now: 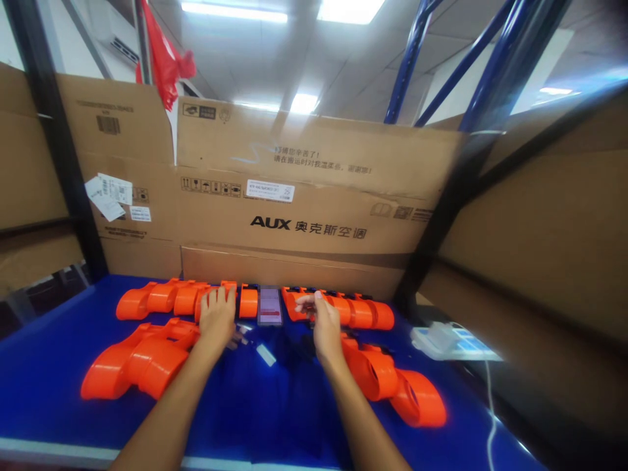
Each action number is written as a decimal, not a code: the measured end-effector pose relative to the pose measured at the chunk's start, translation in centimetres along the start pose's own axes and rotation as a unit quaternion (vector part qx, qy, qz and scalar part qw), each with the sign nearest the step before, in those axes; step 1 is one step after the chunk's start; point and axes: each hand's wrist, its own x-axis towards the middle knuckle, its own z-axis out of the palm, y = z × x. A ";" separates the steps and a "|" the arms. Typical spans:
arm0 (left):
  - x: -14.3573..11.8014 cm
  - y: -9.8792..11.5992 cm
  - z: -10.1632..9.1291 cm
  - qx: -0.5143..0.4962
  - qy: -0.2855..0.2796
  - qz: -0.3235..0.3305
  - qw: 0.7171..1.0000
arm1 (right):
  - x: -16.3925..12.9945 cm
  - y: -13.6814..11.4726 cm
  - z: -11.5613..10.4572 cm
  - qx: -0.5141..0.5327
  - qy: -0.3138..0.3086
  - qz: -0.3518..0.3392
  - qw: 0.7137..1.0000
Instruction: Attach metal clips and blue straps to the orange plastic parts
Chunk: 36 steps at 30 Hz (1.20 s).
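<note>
The left hand [216, 317] lies flat and open on a rigid orange plastic piece [161, 297] near the tabletop's [49, 353] far edge. The right hand [324, 327] pinches something small (too blurred to name); the light, stiff shells look best gripped by their rims

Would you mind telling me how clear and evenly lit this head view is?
Head view: ceiling lights glare white; the right edge smears with motion blur and wide-angle stretch; both the left hand and right hand on the orange parts look soft; the blue table is dark between the arms.
</note>
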 end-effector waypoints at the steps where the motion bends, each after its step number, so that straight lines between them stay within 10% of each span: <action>1: 0.1 0.0 -0.2 0.001 0.002 0.000 1.000 | 0.0 0.0 0.0 0.001 0.000 -0.001 1.000; 12: 0.3 0.7 -3.4 -0.116 0.159 0.033 0.980 | -0.1 -0.2 0.0 -0.001 0.003 -0.010 1.000; 27: -3.7 4.5 -5.2 -0.300 0.140 0.440 0.835 | 0.6 1.6 -0.3 0.117 0.018 0.136 0.984; 31: -3.7 4.9 -5.0 -0.432 0.102 0.393 0.805 | 0.7 1.4 -0.5 0.091 0.025 0.138 0.986; 36: -2.9 6.0 -4.1 -0.683 -0.036 0.149 0.714 | 0.1 1.3 0.2 0.078 0.022 0.129 0.988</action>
